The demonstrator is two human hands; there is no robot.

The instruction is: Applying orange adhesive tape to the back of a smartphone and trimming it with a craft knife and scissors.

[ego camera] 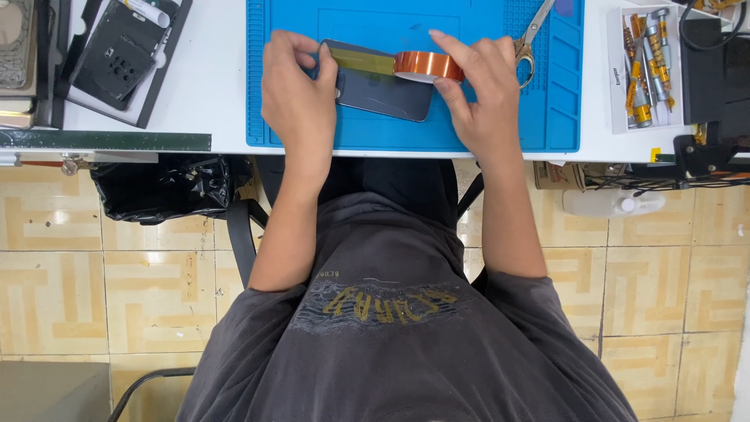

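White table (219, 70) along the top edge. Blue mat (547, 117) lies flat on its middle, reaching the near edge. On the mat: dark phone (387, 94), face down, slightly tilted; scissors (531, 39) at the mat's right part, handles toward the person. Right of the mat, a white tray of batteries (644, 70), then black equipment (715, 74) at the far right. Left of the mat, a black tray (117, 55) holding a dark part. Green strip (105, 141) runs along the near left edge.

Amber tape roll (427, 66) atop dark phone (383, 92)
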